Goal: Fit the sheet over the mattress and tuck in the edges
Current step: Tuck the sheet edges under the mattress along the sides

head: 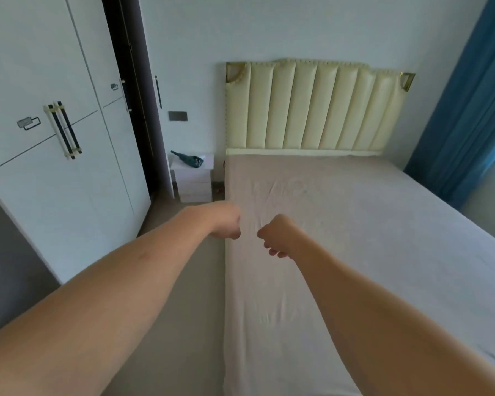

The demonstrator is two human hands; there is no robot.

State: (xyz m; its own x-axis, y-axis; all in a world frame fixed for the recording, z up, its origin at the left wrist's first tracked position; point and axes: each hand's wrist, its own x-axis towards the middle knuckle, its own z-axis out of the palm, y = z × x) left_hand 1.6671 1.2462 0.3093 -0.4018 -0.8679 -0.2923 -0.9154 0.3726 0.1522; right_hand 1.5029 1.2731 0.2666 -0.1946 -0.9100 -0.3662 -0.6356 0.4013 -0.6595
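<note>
Both hands [226, 224] [277, 237] fisted over sheet [355, 238], L edge.

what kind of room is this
A bedroom, most likely: a bed with a sheet and padded headboard, a white wardrobe alongside, and a small nightstand by the wall.

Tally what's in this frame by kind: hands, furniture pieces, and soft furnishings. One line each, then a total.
Hands: 2, left hand, right hand
Furniture: 3, bed headboard, nightstand, wardrobe
Soft furnishings: 2, sheet, blue curtain
Total: 7
</note>
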